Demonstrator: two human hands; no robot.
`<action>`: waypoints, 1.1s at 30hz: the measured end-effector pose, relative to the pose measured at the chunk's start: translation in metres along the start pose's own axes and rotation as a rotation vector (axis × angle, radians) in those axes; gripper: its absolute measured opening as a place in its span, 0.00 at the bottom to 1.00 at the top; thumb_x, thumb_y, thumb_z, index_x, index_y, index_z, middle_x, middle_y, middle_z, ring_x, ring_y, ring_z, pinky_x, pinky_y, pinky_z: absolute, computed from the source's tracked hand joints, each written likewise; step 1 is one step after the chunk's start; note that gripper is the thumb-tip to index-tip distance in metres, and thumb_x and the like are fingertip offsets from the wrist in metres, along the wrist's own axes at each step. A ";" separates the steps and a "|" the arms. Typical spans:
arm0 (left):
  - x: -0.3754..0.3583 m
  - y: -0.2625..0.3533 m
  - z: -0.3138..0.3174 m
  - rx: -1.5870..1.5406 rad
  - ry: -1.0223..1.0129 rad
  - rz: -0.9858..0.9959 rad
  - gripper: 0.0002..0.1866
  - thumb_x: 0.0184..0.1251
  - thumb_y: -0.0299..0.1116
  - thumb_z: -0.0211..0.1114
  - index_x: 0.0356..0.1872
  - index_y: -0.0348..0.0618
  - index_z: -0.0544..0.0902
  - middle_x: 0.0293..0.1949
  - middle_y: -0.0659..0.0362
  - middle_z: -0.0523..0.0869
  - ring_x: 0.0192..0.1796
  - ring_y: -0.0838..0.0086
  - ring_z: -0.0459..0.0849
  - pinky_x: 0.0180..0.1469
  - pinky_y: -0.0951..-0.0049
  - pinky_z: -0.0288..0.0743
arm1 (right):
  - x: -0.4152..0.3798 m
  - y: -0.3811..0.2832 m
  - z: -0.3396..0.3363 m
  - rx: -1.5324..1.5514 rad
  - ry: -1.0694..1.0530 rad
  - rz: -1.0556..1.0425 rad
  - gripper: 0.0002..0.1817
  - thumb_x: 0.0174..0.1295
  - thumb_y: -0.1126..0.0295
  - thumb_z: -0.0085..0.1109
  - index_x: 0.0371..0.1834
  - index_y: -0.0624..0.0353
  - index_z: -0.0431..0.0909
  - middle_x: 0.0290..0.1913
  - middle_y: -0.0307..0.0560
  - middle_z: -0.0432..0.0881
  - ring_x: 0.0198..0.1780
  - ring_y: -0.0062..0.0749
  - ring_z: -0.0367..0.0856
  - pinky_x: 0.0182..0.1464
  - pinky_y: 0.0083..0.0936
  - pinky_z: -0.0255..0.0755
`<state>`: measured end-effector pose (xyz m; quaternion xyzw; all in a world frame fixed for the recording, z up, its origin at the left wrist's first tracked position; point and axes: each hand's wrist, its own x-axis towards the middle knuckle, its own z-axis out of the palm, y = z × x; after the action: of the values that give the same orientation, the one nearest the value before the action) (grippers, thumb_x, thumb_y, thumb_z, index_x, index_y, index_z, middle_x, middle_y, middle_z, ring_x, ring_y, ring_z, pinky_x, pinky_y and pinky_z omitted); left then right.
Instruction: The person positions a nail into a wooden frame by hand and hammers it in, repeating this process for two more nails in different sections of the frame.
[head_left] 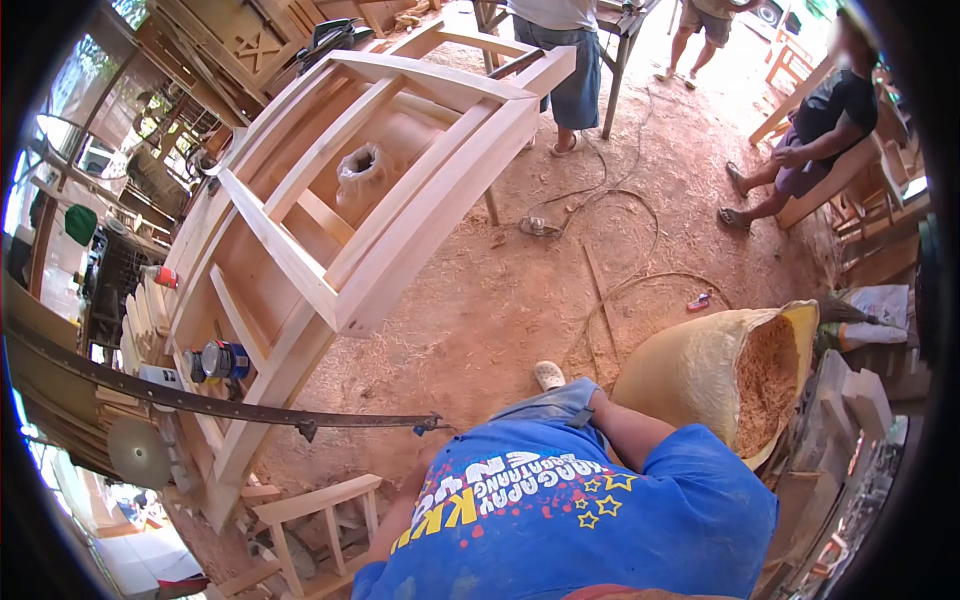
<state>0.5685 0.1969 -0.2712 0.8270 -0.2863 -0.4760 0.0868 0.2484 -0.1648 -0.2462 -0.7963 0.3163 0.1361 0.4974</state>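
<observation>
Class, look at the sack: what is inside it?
Wood shavings show at the open mouth of the sack. Whatever lies deeper is hidden by them and its sides.

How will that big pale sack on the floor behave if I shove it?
The sack will probably give rather than stay stiff, since its wall looks thin and bulging. It may be light for its size if the loose wood shavings inside go all the way down. Being open, it could spill some if tipped.

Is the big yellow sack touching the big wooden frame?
Apart. The head view shows a wide stretch of floor between the sack and the wooden frame.
</observation>
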 end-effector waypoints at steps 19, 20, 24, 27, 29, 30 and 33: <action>-0.025 0.015 -0.015 0.124 0.010 -0.042 0.28 0.61 0.60 0.71 0.54 0.54 0.92 0.51 0.51 0.93 0.55 0.59 0.92 0.60 0.63 0.83 | 0.056 0.066 0.019 0.317 -0.243 -0.037 0.16 0.74 0.63 0.66 0.58 0.58 0.89 0.52 0.42 0.92 0.50 0.32 0.88 0.54 0.31 0.82; -0.029 0.013 -0.012 0.115 -0.017 -0.045 0.28 0.61 0.61 0.70 0.54 0.55 0.92 0.52 0.51 0.93 0.56 0.58 0.92 0.61 0.63 0.83 | 0.039 0.050 0.010 0.596 -0.271 0.123 0.15 0.75 0.65 0.65 0.59 0.58 0.89 0.52 0.42 0.91 0.51 0.32 0.88 0.55 0.31 0.82; -0.050 0.046 -0.039 0.101 -0.056 -0.096 0.29 0.60 0.63 0.68 0.54 0.56 0.92 0.55 0.51 0.92 0.58 0.57 0.91 0.63 0.62 0.82 | 0.008 0.013 -0.018 0.572 -0.370 0.239 0.14 0.74 0.68 0.65 0.57 0.60 0.89 0.53 0.42 0.91 0.52 0.30 0.87 0.58 0.32 0.81; -0.047 0.044 -0.034 0.025 0.043 -0.085 0.28 0.60 0.61 0.69 0.53 0.54 0.93 0.55 0.50 0.92 0.58 0.57 0.91 0.63 0.61 0.82 | 0.005 -0.005 -0.026 0.508 -0.373 0.205 0.14 0.74 0.68 0.66 0.57 0.60 0.89 0.53 0.42 0.90 0.51 0.30 0.87 0.58 0.32 0.81; -0.045 0.040 -0.022 -0.027 0.079 -0.078 0.27 0.60 0.59 0.70 0.52 0.52 0.92 0.55 0.50 0.92 0.58 0.57 0.91 0.64 0.61 0.82 | 0.004 -0.015 -0.026 0.483 -0.369 0.185 0.13 0.74 0.68 0.66 0.57 0.60 0.89 0.53 0.42 0.90 0.51 0.30 0.87 0.58 0.32 0.81; -0.044 0.044 -0.026 -0.039 0.070 -0.086 0.27 0.60 0.58 0.70 0.52 0.51 0.92 0.55 0.49 0.92 0.58 0.57 0.91 0.64 0.61 0.82 | 0.004 -0.019 -0.026 0.471 -0.368 0.177 0.13 0.74 0.68 0.66 0.57 0.60 0.89 0.53 0.42 0.90 0.51 0.30 0.87 0.58 0.32 0.81; -0.049 0.050 -0.029 -0.101 0.118 -0.038 0.23 0.62 0.53 0.71 0.49 0.47 0.93 0.51 0.48 0.93 0.55 0.56 0.92 0.60 0.60 0.84 | 0.003 -0.026 -0.020 0.453 -0.369 0.160 0.13 0.74 0.68 0.66 0.57 0.60 0.89 0.53 0.42 0.90 0.51 0.29 0.87 0.57 0.32 0.81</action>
<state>0.5545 0.1791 -0.1986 0.8534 -0.2406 -0.4419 0.1359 0.2656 -0.1756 -0.2204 -0.5996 0.3047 0.2431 0.6990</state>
